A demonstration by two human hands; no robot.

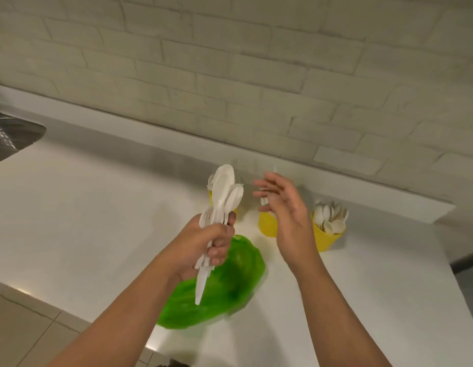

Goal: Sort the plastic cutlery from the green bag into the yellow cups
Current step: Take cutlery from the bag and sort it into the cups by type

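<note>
From the head view we are looking down at a white counter set against a pale brick wall; the corner of a metal sink is showing at the far left.

The left hand is gripping a mixed bundle of white cutlery in a closed fist; spoon bowls and fork tines are fanning out above it and handles are poking out below. We are judging that it is being held upright and high so that single pieces can be picked off the top.

The right hand is hovering with fingers straight and spread, holding nothing that we can make out, though blur is softening its fingertips; it is hanging over the middle yellow cup, where fork tines seem to be showing, which suggests to us a piece being let go there or a reach back toward the bundle.

The right yellow cup is standing nearby, crowded with spoons, so the sorting looks well along to us; a third yellow cup is showing only as a sliver behind the bundle.

The green bag is lying slack on the counter under the left hand, close to the cups; whether anything is remaining inside it we cannot tell.
</note>
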